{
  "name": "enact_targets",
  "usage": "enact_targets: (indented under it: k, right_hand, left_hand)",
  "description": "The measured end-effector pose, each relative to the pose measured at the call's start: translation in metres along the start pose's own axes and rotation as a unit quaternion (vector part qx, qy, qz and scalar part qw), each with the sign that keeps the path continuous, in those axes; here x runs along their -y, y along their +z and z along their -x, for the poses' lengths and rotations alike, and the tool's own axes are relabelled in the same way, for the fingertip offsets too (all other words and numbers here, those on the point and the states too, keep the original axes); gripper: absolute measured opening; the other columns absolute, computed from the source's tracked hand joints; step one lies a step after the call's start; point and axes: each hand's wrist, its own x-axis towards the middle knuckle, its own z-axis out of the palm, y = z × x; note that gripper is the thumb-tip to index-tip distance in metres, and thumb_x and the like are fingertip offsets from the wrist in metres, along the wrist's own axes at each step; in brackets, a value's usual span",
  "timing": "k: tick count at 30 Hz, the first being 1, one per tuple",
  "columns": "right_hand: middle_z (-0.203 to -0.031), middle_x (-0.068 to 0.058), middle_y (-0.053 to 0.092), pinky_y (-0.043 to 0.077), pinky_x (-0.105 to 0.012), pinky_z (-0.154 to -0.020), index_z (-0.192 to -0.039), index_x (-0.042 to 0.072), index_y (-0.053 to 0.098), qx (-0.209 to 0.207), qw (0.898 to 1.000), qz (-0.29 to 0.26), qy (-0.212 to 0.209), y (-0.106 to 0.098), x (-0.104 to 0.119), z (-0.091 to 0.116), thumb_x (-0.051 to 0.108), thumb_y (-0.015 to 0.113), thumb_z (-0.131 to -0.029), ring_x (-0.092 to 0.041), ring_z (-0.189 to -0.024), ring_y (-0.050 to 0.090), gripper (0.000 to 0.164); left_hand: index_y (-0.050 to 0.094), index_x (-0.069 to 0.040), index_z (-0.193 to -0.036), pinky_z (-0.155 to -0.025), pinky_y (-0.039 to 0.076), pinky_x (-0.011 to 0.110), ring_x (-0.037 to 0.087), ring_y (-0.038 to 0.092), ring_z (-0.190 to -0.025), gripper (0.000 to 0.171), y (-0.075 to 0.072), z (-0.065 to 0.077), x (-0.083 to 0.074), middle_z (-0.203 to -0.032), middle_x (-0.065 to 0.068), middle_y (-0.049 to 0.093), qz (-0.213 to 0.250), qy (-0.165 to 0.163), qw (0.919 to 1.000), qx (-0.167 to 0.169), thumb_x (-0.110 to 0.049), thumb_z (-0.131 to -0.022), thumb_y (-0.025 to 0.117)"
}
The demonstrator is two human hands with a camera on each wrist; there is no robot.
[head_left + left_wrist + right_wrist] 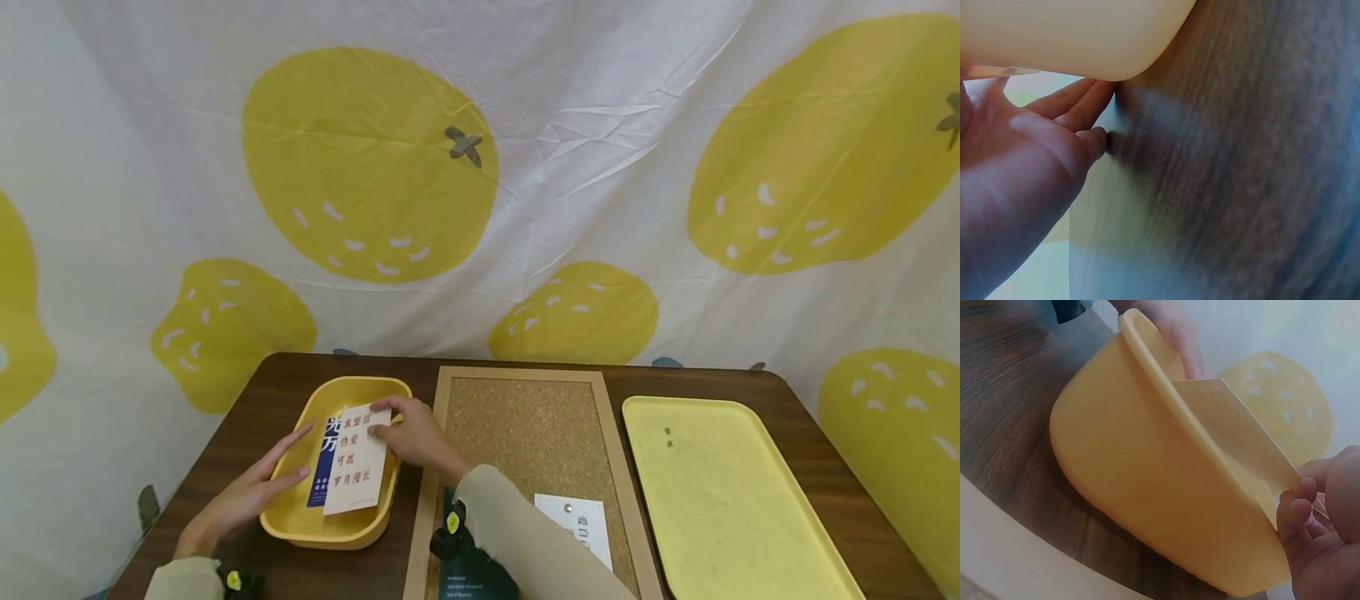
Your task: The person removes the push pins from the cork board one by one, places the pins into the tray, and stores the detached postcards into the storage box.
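Sleeve [525, 517] nearest; white card [354, 479] pinched by right grip [416, 433] at upper corner, long axis along yellow basin [330, 535]; left grip [247, 493] spread.

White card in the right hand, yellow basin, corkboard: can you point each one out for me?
Held white card [358, 460]: head view, middle of its printed face.
Yellow basin [1122, 450]: right wrist view, its outer wall.
Corkboard [525, 433]: head view, bare cork inside the frame.
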Motion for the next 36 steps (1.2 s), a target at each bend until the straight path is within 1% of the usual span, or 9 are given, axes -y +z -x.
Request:
enact_targets:
  k: [3,6,9,16,22,28,32,36]
  right_hand:
    - [-0.079,0.002,0.061,0.048,-0.026,-0.046,-0.116,0.020,0.063,-0.002,1.000,0.008,-0.004,0.0004,0.0014,0.0008,0.023,0.066,-0.087,-0.013,-0.056,0.056,0.029]
    - [-0.084,0.004,0.060,0.049,-0.025,-0.050,-0.118,0.020,0.062,-0.002,1.000,0.017,-0.006,0.0003,0.0029,0.0018,0.024,0.066,-0.087,-0.011,-0.062,0.057,0.031]
    - [-0.090,0.006,0.059,0.050,-0.024,-0.055,-0.119,0.020,0.062,0.000,1.000,0.027,-0.009,0.0011,0.0029,0.0019,0.024,0.066,-0.087,-0.009,-0.067,0.058,0.032]
    - [-0.098,0.007,0.060,0.049,-0.022,-0.058,-0.121,0.020,0.061,0.008,0.999,0.046,-0.010,0.0022,0.0032,0.0006,0.021,0.065,-0.088,-0.009,-0.071,0.057,0.034]
    - [-0.106,0.006,0.062,0.047,-0.019,-0.056,-0.125,0.020,0.061,0.006,0.996,0.078,-0.028,0.0048,0.0040,0.0002,0.018,0.064,-0.088,-0.007,-0.068,0.055,0.037]
    - [-0.112,0.004,0.064,0.047,-0.018,-0.054,-0.125,0.021,0.061,-0.007,0.995,0.095,-0.041,0.0083,0.0030,-0.0004,0.016,0.063,-0.089,-0.005,-0.065,0.055,0.037]
    - [-0.115,0.004,0.063,0.046,-0.018,-0.054,-0.125,0.021,0.061,-0.013,0.995,0.097,-0.038,0.0091,0.0037,-0.0003,0.016,0.062,-0.089,-0.005,-0.065,0.056,0.037]
    - [-0.112,0.003,0.063,0.045,-0.019,-0.049,-0.126,0.020,0.060,-0.014,0.996,0.089,-0.022,0.0096,0.0056,0.0009,0.017,0.062,-0.089,-0.007,-0.059,0.055,0.037]
  left_hand:
    - [0.018,-0.037,-0.148,-0.086,0.047,0.034,0.034,0.032,-0.126,0.066,0.0006,0.0005,-0.0019,-0.155,0.012,0.002,0.010,0.004,0.9999,0.001,-0.030,-0.094,0.055]
    - [0.018,-0.036,-0.148,-0.080,0.049,0.033,0.035,0.033,-0.125,0.066,0.0014,0.0007,-0.0027,-0.155,0.012,0.002,0.020,0.007,0.9998,0.001,-0.027,-0.094,0.055]
    - [0.018,-0.035,-0.148,-0.082,0.047,0.031,0.034,0.028,-0.128,0.066,0.0016,0.0008,-0.0031,-0.156,0.012,0.001,0.016,0.008,0.9998,0.002,-0.028,-0.094,0.055]
    - [0.017,-0.035,-0.148,-0.089,0.046,0.034,0.034,0.024,-0.131,0.067,0.0011,-0.0002,-0.0032,-0.156,0.012,0.000,0.011,0.003,0.9999,0.001,-0.029,-0.094,0.055]
    - [0.017,-0.035,-0.148,-0.086,0.047,0.033,0.035,0.026,-0.130,0.068,0.0002,-0.0008,-0.0010,-0.156,0.013,0.000,0.015,0.006,0.9999,0.002,-0.030,-0.093,0.056]
    - [0.016,-0.036,-0.148,-0.089,0.045,0.034,0.034,0.022,-0.132,0.068,-0.0005,-0.0017,0.0006,-0.156,0.012,-0.002,0.011,0.003,0.9999,0.005,-0.032,-0.093,0.056]
    - [0.016,-0.036,-0.148,-0.090,0.045,0.036,0.035,0.023,-0.131,0.069,0.0003,-0.0020,0.0004,-0.156,0.013,-0.001,0.007,0.001,1.0000,0.003,-0.032,-0.093,0.056]
    - [0.016,-0.036,-0.148,-0.093,0.043,0.037,0.034,0.023,-0.132,0.068,0.0009,-0.0024,0.0006,-0.156,0.013,0.000,0.003,0.001,1.0000,0.001,-0.031,-0.093,0.056]
